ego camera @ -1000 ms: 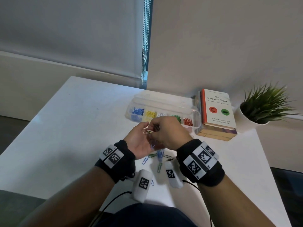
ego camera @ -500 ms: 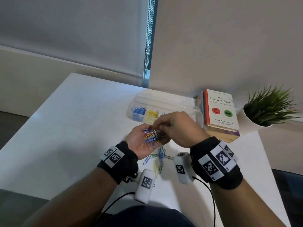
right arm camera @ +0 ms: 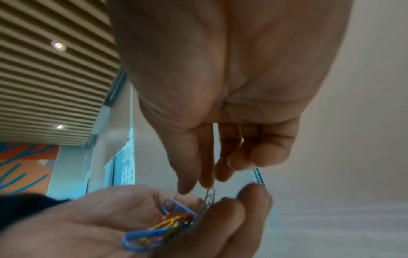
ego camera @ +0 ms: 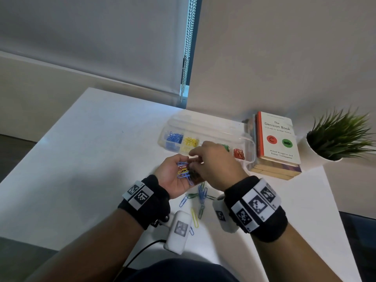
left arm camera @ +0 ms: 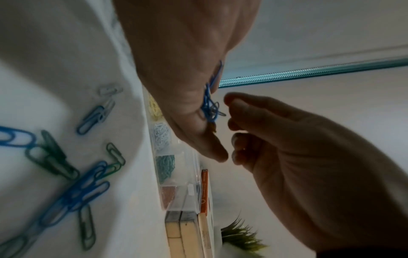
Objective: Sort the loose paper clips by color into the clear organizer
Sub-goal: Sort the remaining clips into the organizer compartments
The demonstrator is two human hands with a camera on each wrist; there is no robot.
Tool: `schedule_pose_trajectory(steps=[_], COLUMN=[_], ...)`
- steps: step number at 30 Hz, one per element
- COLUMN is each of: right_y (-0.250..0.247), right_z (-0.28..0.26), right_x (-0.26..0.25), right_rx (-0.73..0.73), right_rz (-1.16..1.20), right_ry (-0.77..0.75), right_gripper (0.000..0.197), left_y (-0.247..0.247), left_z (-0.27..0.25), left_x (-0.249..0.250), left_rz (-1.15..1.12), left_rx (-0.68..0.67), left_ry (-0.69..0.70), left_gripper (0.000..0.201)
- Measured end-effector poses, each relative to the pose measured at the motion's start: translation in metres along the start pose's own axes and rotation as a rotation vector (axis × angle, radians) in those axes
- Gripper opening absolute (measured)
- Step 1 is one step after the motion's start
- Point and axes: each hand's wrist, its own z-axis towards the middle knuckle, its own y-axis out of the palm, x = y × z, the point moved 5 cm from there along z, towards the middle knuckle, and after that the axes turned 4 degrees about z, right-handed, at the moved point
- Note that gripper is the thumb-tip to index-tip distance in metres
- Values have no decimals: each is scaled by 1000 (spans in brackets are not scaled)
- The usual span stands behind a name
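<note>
My left hand [ego camera: 171,177] is cupped palm up above the table, its fingers curled round a bunch of mixed paper clips [ego camera: 184,171], blue, yellow and red. My right hand [ego camera: 213,161] hovers right over it, thumb and forefinger pinching a pale clip [right arm camera: 209,195] at the top of the bunch. Behind the hands lies the clear organizer [ego camera: 207,127], lid open, with blue, yellow, white, green and red clips each in their own compartment. Several loose clips [ego camera: 201,194], mostly blue and green, lie on the white table beneath my wrists.
A stack of books [ego camera: 276,143] stands against the organizer's right end, with a potted plant [ego camera: 341,137] further right. A blind chain [ego camera: 188,47] hangs by the wall behind. The table's near right edge [ego camera: 333,200] slants away close to my right wrist.
My left palm has turned up and uncovered the bunch of clips. My right hand has risen a little over it, with its fingertips now in the bunch.
</note>
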Motion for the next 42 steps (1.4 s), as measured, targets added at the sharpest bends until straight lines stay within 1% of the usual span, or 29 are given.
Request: schedule_pose_trajectory(steps=[3, 5, 6, 8, 10, 12, 14, 18, 20, 22, 24, 27, 31, 33, 37, 40, 42], right_y=[11, 12, 10, 5, -1, -6, -9, -14, -18, -23, -30, -37, -28, -22, -21, -26, -31], right_z=[5, 6, 7, 8, 10, 10, 9, 8, 9, 12, 15, 25, 46, 53, 53, 48, 44], right_x=[-2, -1, 0, 6, 15, 25, 31, 35, 39, 45, 53, 67, 80, 80, 82, 81, 77], right_rx=[-42, -53, -53, -55, -20, 41, 79, 113, 134, 181, 244, 311, 316, 292, 302, 308, 305], right_rz=[-80, -36, 25, 174, 330, 518, 642, 754, 791, 812, 801, 720, 534, 501, 557, 672, 770], right_ry=[23, 33, 40, 65, 90, 126, 145, 164, 174, 195, 226, 272, 325, 340, 378, 366, 343], right_gripper=[21, 15, 11, 5, 9, 12, 12, 11, 10, 10, 8, 6, 14, 16, 6, 4, 3], left_y=[1, 0, -1, -4, -4, -2, -2, -5, -7, -9, -12, -14, -14, -13, -13, -15, -15], left_z=[-3, -4, -4, -4, -4, -5, -4, 2, 4, 5, 6, 5, 6, 7, 6, 8, 9], left_x=[-1, 0, 1, 2, 1, 1, 3, 7, 9, 13, 17, 22, 25, 25, 29, 29, 28], left_rz=[59, 75, 69, 40, 31, 45, 55, -4, -41, -64, -78, -96, -120, -111, -97, -83, -72], left_rx=[-5, -20, -26, -25, -31, -51, -45, -23, -13, -5, 6, 7, -6, -10, 0, 19, 28], left_ry=[-19, -18, -18, -29, -49, -68, -69, -54, -44, -32, -9, 14, 22, 22, 36, 45, 38], left_gripper=[42, 44, 42, 32, 25, 26, 32, 36, 34, 32, 34, 34, 36, 36, 34, 36, 32])
